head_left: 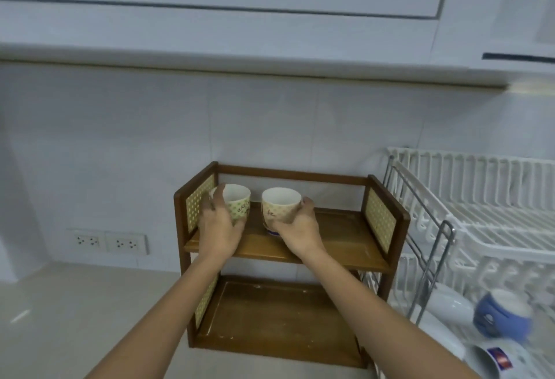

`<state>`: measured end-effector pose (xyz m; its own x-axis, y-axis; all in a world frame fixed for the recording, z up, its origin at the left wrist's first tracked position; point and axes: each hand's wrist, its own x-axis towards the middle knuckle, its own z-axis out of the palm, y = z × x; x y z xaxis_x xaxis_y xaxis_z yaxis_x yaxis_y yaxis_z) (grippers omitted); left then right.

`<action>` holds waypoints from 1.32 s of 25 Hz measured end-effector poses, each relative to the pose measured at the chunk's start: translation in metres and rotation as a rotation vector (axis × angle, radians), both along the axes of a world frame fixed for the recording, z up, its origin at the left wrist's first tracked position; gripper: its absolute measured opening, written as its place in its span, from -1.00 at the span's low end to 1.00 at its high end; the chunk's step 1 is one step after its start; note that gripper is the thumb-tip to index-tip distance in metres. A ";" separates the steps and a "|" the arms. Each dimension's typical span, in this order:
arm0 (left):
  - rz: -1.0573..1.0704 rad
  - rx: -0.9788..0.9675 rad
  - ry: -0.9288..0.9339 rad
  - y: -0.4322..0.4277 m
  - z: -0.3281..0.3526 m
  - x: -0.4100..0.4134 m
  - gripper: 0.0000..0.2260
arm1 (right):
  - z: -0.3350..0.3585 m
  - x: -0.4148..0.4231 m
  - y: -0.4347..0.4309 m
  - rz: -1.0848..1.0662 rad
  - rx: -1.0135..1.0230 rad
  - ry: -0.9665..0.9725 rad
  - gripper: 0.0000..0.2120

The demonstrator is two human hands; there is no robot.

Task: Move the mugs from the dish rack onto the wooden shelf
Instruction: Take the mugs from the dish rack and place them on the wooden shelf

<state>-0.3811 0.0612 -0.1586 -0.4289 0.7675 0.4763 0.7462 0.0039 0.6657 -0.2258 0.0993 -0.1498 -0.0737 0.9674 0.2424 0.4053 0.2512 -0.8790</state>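
A two-tier wooden shelf (339, 237) with woven side panels stands against the tiled wall. My left hand (217, 228) grips a green-patterned mug (238, 202) at the left end of the upper tier. My right hand (297, 228) holds a cream mug (279, 205) just right of it, slightly tilted, its base at the upper board. Both mugs are upright with open mouths up. The white dish rack (486, 222) stands to the right. In its lower part lie a blue mug (501, 317), a white mug (450, 303) and a mug with a red-and-blue label (492, 360).
The shelf's lower tier (279, 315) holds nothing. Wall cabinets (240, 33) hang overhead. Two power sockets (108, 242) sit on the wall to the left, above the pale counter (75, 318).
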 end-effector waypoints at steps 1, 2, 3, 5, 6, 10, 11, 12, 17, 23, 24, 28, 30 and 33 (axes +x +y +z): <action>-0.008 0.075 0.018 -0.012 -0.001 0.006 -0.36 | -0.001 0.009 -0.015 0.026 0.052 0.005 -0.20; -0.046 0.130 0.024 -0.027 -0.005 0.018 -0.42 | -0.004 0.023 -0.033 0.028 0.101 -0.011 -0.20; -0.105 0.161 0.031 -0.042 -0.010 0.031 -0.46 | -0.008 0.037 -0.053 0.038 0.152 -0.027 -0.20; -0.249 0.183 0.024 -0.077 -0.028 0.062 -0.52 | -0.021 0.075 -0.093 0.106 0.234 -0.037 -0.24; -0.317 0.207 0.019 -0.095 -0.036 0.079 -0.54 | -0.026 0.097 -0.112 0.131 0.278 -0.065 -0.27; -0.558 0.281 -0.025 -0.146 -0.064 0.167 -0.62 | -0.049 0.198 -0.167 0.091 0.447 -0.307 -0.44; -0.608 0.284 -0.028 -0.153 -0.069 0.190 -0.63 | -0.056 0.224 -0.172 0.053 0.500 -0.385 -0.48; -0.662 0.284 -0.021 -0.159 -0.074 0.215 -0.65 | -0.064 0.253 -0.176 0.005 0.538 -0.472 -0.51; -0.862 0.025 0.055 -0.138 -0.096 0.312 -0.67 | -0.107 0.370 -0.144 -0.107 0.323 -0.800 -0.48; -0.509 -0.533 -0.174 -0.064 -0.117 0.397 -0.42 | -0.142 0.439 -0.074 0.008 0.074 -1.091 -0.36; -0.366 -0.599 -0.400 -0.053 -0.117 0.406 -0.39 | -0.145 0.444 -0.064 0.040 0.031 -1.143 -0.34; -0.024 -0.626 -0.809 -0.018 -0.135 0.431 -0.29 | -0.155 0.447 -0.036 0.168 -0.026 -1.260 -0.24; 0.098 -0.605 -0.871 -0.004 -0.141 0.436 -0.19 | -0.160 0.447 -0.027 0.180 -0.003 -1.279 -0.23; 0.195 -0.598 -0.927 0.012 -0.152 0.439 -0.07 | -0.167 0.447 -0.017 0.160 0.028 -1.263 -0.27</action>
<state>0.0580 0.0734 -0.3108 -0.5642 0.6472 -0.5126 -0.0855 0.5717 0.8160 0.2212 0.0824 -0.3167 -0.3822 0.9221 -0.0607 0.9167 0.3867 0.1007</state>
